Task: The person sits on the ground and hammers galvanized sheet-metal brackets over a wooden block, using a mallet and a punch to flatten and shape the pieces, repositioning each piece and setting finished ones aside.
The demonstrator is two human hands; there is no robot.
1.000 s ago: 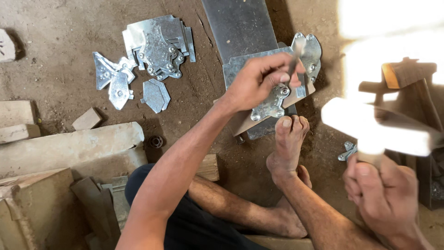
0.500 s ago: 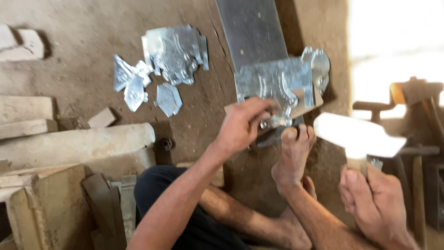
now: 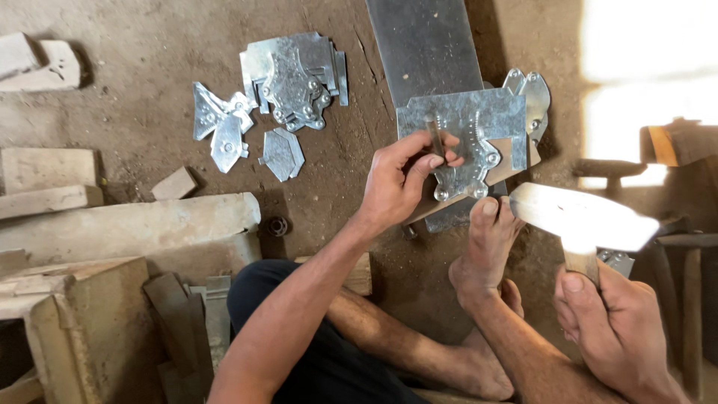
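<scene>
My left hand (image 3: 404, 183) pinches a short dark metal punch (image 3: 435, 137) upright on a shiny galvanised sheet-metal piece (image 3: 479, 123) with rivets. That piece lies on a long dark steel bar (image 3: 426, 45) on the dirt floor. My bare foot (image 3: 486, 247) presses the near edge of the piece with its toes. My right hand (image 3: 609, 329) grips the wooden handle of a hammer (image 3: 580, 217), whose bright head hangs blurred just right of the foot, a little above the floor.
A pile of cut sheet-metal pieces (image 3: 295, 75) and smaller cut-outs (image 3: 224, 131) lie on the floor at upper left. Stone and wooden blocks (image 3: 127, 224) line the left side. Dark tools and a wooden-handled object (image 3: 666, 146) stand at the right.
My left hand has set the sheet-metal piece flat on the bar and now holds the punch upright on it. The hammer has stayed raised at the right, moving slightly toward the foot.
</scene>
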